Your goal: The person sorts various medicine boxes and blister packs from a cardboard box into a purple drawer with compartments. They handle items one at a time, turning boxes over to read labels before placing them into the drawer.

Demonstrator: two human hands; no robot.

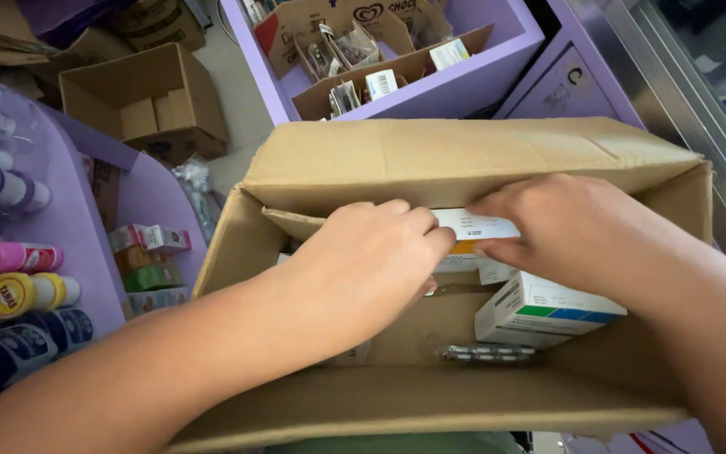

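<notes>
Hands meet over a small white carton (474,225) inside an open cardboard box (464,155) held close below the camera, the left hand (376,256) curled with its fingertips against the carton's near end, the right hand (552,223) bent over the far end with fingers pinching its edge, so that both appear to grasp the same pack. It sits at the back of the box, just under the folded inner flap, resting on an orange-and-white pack (462,250) and beside a larger white carton with green and blue stripes (544,311); a foil blister strip (489,353) lies flat on the box floor near the front. By its look the white carton is thin printed card, light and probably part hollow, stiff along its edges yet easily dented on its broad faces, and smooth enough to slide between dry fingers; the short ends or long edges look like the surest places to grip, with only mild pressure. Purple shelves (60,227) with bottles (27,290) stand to the left, and a purple bin (464,88) of small packs lies beyond
</notes>
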